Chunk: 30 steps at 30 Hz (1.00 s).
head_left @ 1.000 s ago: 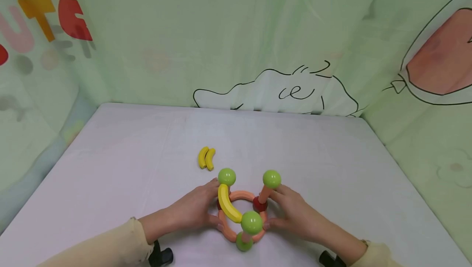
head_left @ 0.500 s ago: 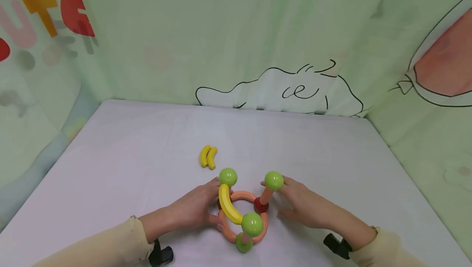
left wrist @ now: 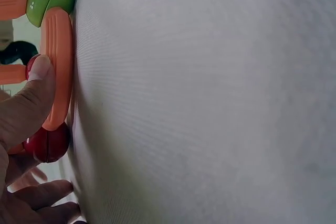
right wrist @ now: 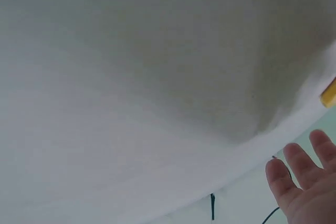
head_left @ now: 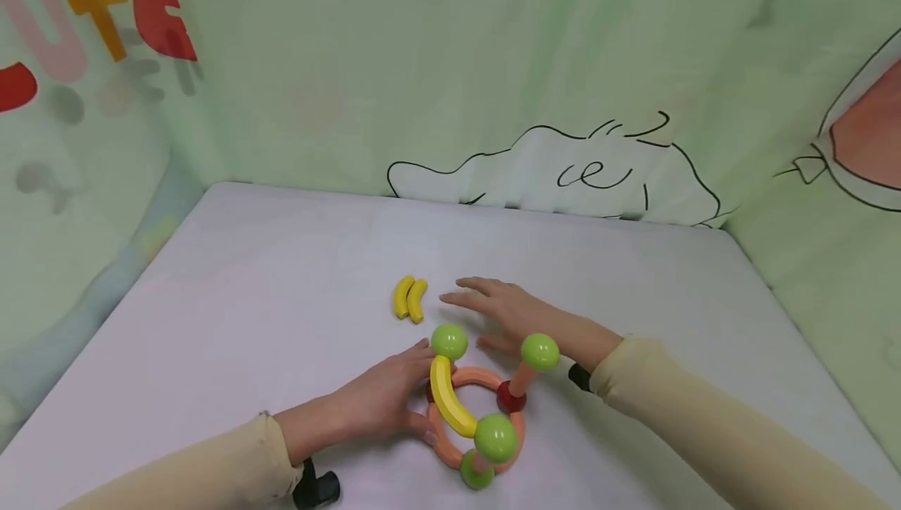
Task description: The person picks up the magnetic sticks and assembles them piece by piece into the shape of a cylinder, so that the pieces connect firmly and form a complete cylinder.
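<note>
A ball-and-rod building toy with an orange ring base (head_left: 479, 375) stands on the table. Green balls (head_left: 540, 352) top its upright orange rods, and a curved yellow rod (head_left: 450, 400) bridges two of them. My left hand (head_left: 383, 396) holds the base from the left. In the left wrist view its thumb (left wrist: 39, 77) lies against a curved orange piece (left wrist: 60, 72), beside a red ball (left wrist: 50, 142). My right hand (head_left: 510, 310) is over the table behind the toy, fingers spread and holding nothing. Its fingertips point toward two loose curved yellow rods (head_left: 417, 300).
The white-covered table (head_left: 281, 275) extends to a pale green printed curtain (head_left: 317, 64) at the back and sides. A black wrist camera (head_left: 320, 488) sits below the left sleeve. The right forearm passes to the right of the toy.
My right hand has let go of the toy's right side and moved forward and left, toward the loose yellow rods. My left hand stays on the toy. The head view has shifted slightly.
</note>
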### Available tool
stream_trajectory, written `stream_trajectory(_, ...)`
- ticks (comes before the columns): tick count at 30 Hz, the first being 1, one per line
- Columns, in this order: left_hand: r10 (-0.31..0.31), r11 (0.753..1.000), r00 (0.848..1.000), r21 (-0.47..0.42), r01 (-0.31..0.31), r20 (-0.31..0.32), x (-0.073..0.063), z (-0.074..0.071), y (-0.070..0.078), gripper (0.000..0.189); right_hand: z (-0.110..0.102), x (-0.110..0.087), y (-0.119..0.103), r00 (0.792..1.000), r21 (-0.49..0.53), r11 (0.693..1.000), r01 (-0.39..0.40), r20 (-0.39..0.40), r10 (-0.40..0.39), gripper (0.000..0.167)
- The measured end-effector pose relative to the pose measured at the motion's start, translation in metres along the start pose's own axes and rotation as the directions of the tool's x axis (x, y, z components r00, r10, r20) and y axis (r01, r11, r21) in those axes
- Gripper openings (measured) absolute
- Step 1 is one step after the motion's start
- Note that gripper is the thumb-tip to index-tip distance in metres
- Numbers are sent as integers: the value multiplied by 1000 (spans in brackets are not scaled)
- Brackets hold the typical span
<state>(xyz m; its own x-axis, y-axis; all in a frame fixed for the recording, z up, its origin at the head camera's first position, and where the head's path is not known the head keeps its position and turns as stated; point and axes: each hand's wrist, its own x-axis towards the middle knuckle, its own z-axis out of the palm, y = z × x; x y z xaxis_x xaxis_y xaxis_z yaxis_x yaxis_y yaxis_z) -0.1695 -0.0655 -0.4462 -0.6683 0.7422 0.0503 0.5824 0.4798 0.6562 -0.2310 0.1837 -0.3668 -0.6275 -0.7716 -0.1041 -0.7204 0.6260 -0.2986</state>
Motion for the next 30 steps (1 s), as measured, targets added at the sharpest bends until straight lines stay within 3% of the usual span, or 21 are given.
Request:
stream_trajectory(5,-36,999,999,6,36,17,3,6,-7,71,0,24,1,1000,-104,994,29,10,-28,70)
stream_trajectory(14,-32,999,999,32,31,26,2,9,-9,72,-1,45,-3,996,-142,990,11,90,1,64)
stream_trajectory(22,-123,992,990,-8,124,62,-4,-24,42,71,-5,39,-1,996,-187,979,-87,7,90,37)
stream_trajectory(27,-122,992,991,-5,123,57,-5,-26,46,68,-8,26,2,985,-198,966,-165,22,172,17)
stream_trajectory(30,-123,992,991,3,123,53,-6,-26,46,67,-12,18,3,975,-181,964,-196,68,211,15)
